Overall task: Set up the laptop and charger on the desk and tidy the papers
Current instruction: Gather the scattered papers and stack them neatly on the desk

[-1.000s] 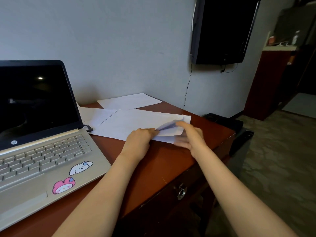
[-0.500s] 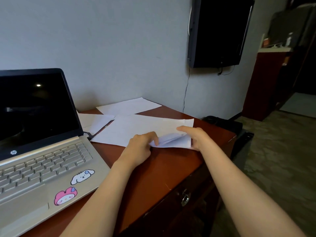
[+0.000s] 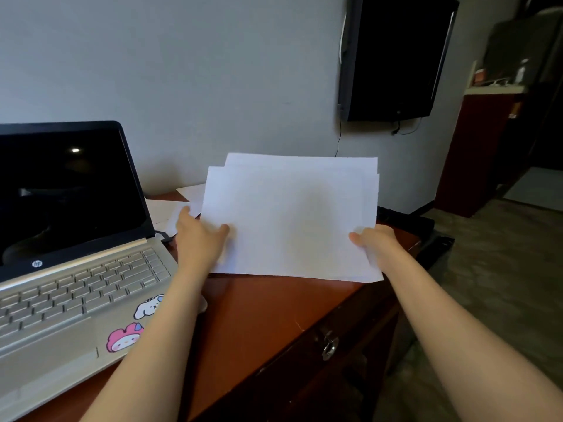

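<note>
HP laptop [image 3: 76, 284] sat open, screen dark, on the left of the wooden desk [image 3: 274, 315]. Loose sheets [image 3: 164, 208] lay flat btwn its screen and the left hand [image 3: 198, 242], which gripped the paper stack [image 3: 289, 217] at its left edge, thumb in front. Stack was held near upright over mid-desk. Right hand [image 3: 374, 242] gripped the rt edge likewise. Wall TV [image 3: 396, 56] hung upper rt.

Home or hotel-type room: wooden desk [image 3: 274, 315], wall-mounted TV [image 3: 396, 56], carpet [image 3: 502, 269].
</note>
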`<state>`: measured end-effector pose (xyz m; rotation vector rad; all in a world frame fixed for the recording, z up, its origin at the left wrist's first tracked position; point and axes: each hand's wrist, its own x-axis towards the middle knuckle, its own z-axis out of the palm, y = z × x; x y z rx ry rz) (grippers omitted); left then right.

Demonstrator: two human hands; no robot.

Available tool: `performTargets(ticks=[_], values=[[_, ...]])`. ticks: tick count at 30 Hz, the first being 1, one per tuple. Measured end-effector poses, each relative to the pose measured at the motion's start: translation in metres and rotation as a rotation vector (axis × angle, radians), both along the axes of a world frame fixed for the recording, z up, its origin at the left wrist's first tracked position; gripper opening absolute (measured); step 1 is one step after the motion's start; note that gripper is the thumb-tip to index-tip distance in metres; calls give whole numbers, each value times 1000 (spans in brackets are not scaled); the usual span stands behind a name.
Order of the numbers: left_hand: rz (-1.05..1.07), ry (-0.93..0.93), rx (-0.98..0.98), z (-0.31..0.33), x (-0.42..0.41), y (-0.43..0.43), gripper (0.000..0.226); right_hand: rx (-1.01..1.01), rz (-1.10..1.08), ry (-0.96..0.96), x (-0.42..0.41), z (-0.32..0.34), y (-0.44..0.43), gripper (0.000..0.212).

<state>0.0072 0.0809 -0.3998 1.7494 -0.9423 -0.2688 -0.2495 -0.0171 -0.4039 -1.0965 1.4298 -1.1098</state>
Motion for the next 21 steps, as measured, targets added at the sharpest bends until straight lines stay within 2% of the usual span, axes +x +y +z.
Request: performTargets(ticks=[2, 3, 5, 9, 12, 16, 18, 21], values=[[-39, 210, -42, 4, 9, 4, 78, -36, 35, -61, -6, 3, 4, 38], [-93, 273, -71, 6, 11, 8, 64, -63, 53, -87, -8, 5, 7, 37], [-171, 297, -154, 13, 10, 14, 35, -138, 77, -135, -12, 8, 10, 35], [-233, 337, -385, 32, 5, 21, 10, -336, 84, -224, -13, 22, 10, 34], [-273, 309, -447, 41, 2, 22, 9, -415, 124, -239, -13, 34, 8, 29], [-274, 253, -417, 37, 5, 23, 36, -458, 158, -221, -15, 38, 9, 36], [-299, 240, -398, 36, 3, 22, 33, -466, 161, -215, -13, 36, 8, 37], [-305, 167, -381, 39, -2, 20, 27, -495, 196, -199, -10, 38, 10, 27]])
